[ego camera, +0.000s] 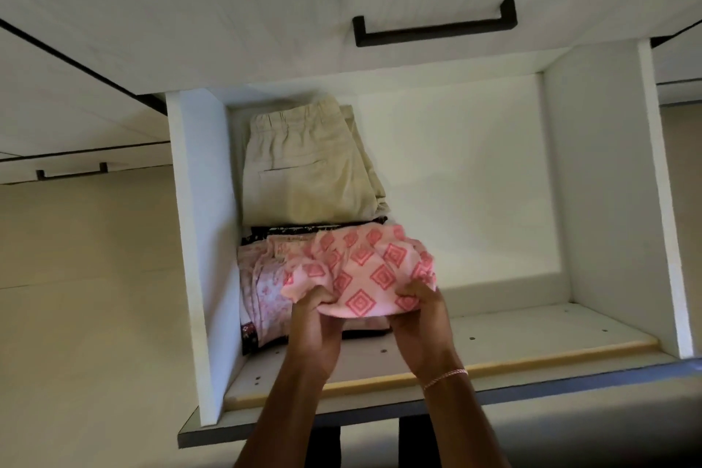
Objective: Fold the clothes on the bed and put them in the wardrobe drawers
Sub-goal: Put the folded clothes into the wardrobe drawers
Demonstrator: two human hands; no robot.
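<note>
A folded pink cloth with red diamond print (pixel 364 270) hangs just above the near left part of the open white drawer (pixel 607 201). My left hand (pixel 315 323) grips its near left edge and my right hand (pixel 421 315) grips its near right edge. Beneath it lies a folded pale pink floral garment (pixel 266 285) on a dark patterned one (pixel 250 332). Folded beige trousers (pixel 307 167) fill the far left of the drawer.
The drawer's right half (pixel 475 182) shows bare white bottom. A closed drawer front with a black handle (pixel 433 25) sits above. Another handle (pixel 72 172) shows at left, over beige floor (pixel 95 277).
</note>
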